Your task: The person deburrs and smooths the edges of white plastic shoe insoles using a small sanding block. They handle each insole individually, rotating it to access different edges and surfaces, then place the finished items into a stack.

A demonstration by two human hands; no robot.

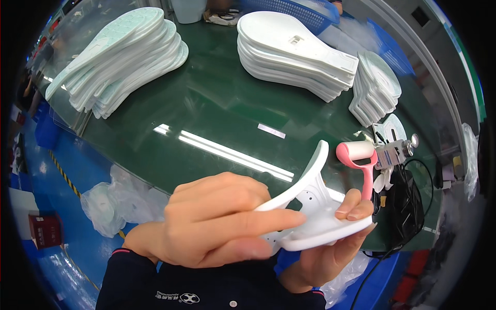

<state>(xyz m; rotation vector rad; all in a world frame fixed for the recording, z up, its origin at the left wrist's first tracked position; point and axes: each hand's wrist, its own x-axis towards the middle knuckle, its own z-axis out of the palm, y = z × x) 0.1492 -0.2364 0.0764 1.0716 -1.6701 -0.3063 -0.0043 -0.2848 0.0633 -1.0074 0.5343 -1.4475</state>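
Observation:
A white curved plastic part (315,225) with small holes and an upturned flange is held over the table's near edge. My right hand (330,253) grips its right end, fingertips on the inner face and thumb side below. My left hand (222,222) is closed at its left side. The left index finger stretches across the part's inner surface, while the thumb lies lower; the edge between them is partly hidden. Right of the part lies a pink-handled lint roller (356,155) with a white roll.
White plastic panels are stacked at the far left (129,57), and another stack (294,49) stands far right beside a smaller pile (376,88). A clear bottle (392,153) and a black bag (405,209) lie at right. Blue baskets (294,13) stand behind the green table (206,108).

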